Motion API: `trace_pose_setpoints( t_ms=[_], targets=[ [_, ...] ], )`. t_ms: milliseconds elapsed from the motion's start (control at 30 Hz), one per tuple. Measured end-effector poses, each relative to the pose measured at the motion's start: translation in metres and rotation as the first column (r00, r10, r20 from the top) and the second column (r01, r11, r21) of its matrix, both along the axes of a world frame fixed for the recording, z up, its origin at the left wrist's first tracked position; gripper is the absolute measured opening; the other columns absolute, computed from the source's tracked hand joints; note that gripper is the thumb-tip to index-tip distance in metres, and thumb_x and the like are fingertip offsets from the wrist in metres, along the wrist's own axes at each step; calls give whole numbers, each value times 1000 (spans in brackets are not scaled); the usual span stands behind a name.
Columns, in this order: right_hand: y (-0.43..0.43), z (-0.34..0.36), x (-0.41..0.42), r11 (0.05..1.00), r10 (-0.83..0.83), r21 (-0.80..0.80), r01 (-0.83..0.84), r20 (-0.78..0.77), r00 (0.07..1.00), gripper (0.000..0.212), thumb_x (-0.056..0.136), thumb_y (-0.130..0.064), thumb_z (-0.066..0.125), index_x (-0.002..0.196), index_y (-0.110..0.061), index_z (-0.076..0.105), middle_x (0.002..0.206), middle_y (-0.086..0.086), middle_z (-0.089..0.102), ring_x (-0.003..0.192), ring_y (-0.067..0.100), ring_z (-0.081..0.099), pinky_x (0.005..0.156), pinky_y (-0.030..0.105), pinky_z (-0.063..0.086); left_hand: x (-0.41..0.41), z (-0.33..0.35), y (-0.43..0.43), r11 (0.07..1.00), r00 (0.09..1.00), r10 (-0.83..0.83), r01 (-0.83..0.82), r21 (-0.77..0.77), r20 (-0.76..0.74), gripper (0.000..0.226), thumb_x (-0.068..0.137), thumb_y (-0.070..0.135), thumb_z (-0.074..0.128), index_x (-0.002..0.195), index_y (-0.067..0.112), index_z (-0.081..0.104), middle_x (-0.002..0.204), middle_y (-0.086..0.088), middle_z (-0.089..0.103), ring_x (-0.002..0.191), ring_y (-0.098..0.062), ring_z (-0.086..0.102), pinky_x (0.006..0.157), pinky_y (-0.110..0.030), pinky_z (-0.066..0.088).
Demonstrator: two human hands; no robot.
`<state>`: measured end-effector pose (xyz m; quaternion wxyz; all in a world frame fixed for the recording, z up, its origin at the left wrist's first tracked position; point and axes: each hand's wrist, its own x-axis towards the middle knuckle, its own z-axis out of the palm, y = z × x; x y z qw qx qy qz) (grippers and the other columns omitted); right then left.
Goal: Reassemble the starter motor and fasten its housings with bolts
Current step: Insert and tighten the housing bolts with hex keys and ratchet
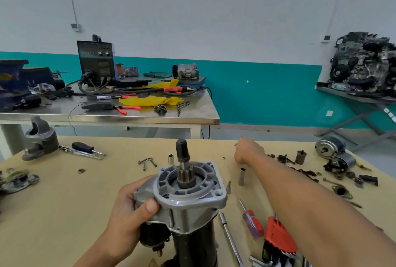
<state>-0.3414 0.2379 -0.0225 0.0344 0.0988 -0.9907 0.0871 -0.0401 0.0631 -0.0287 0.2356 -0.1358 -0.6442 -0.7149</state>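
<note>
Centrally, low in the frame, the starter motor with silver cast-aluminium nose housing and black cylindrical body (192,204) is held upright over the pale wooden bench (75,202). Its pinion points upward, so the flange holes face the worker. The left-hand grip (130,213) wraps the solenoid side, steadying the unit. The right-hand grip (248,151) reaches toward upper centre-right, fingers curled at a thin metal piece; whether it holds this cannot be told. Loose steel bolts (147,162) lie beyond the motor, presumably awaiting fitting.

The left hand (126,213) and right hand (248,152) are bare. The left forearm (96,251) and right forearm (310,202) are bare too.
</note>
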Motion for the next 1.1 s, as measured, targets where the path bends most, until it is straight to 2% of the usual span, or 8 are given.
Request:
trace_pose_setpoints(
  t_ms=[167,367,533,700,800,867,933,1100],
  targets=[
    [-1,-1,-4,996,-85,-26,85,-26,996,21,93,-8,56,113,-10,62,88,7,58,70,22,52,57,28,39,1,4,4,1000,1000,-13,13,-18,-19,73,73,63,76,108,-1,73,104,-21,74,98,-35,71,86,-31,55],
    [6,-1,-5,988,-149,27,149,-10,989,5,93,-10,59,97,-9,59,76,6,50,60,18,45,46,25,28,4,9,8,998,998,-53,52,-19,-31,73,75,60,76,107,-5,72,104,-21,74,98,-33,71,86,-30,55],
    [8,2,-11,987,-46,159,37,51,998,20,95,-16,58,115,-12,61,108,9,60,70,21,47,47,25,30,8,13,11,997,996,-77,75,-32,-47,79,75,59,76,110,-11,66,103,-24,73,97,-35,70,86,-32,54],
    [11,12,-2,969,49,237,-71,95,994,11,97,-7,46,90,-2,55,110,16,61,78,24,51,69,30,42,12,16,16,990,989,-144,143,-19,-36,71,74,47,83,106,-14,67,102,-29,71,95,-42,69,84,-37,55],
    [15,62,20,977,178,107,-184,63,982,34,102,-11,45,68,-5,45,75,10,47,58,16,37,56,27,34,13,20,19,989,989,-145,145,-28,-8,65,72,43,86,111,-6,68,105,-24,72,96,-38,70,83,-35,56],
    [21,108,47,951,302,-94,-296,57,952,33,100,-18,56,72,0,59,61,4,42,51,15,35,48,27,29,15,22,20,988,990,-139,140,-63,19,61,71,41,87,114,2,68,107,-19,72,98,-36,71,83,-34,56],
    [29,152,90,868,471,-212,-448,68,880,25,94,-25,66,77,-9,76,52,-7,48,42,7,38,44,21,31,18,24,21,986,990,-127,132,-102,54,59,70,40,88,114,8,68,109,-16,72,99,-34,71,83,-33,56],
    [32,209,183,658,746,-308,-687,147,649,5,80,-17,81,80,-15,76,58,-10,68,43,0,45,43,14,35,27,30,30,985,994,-51,66,-161,93,53,62,40,93,104,18,70,102,-11,75,89,-25,74,73,-24,56]
  ],
)
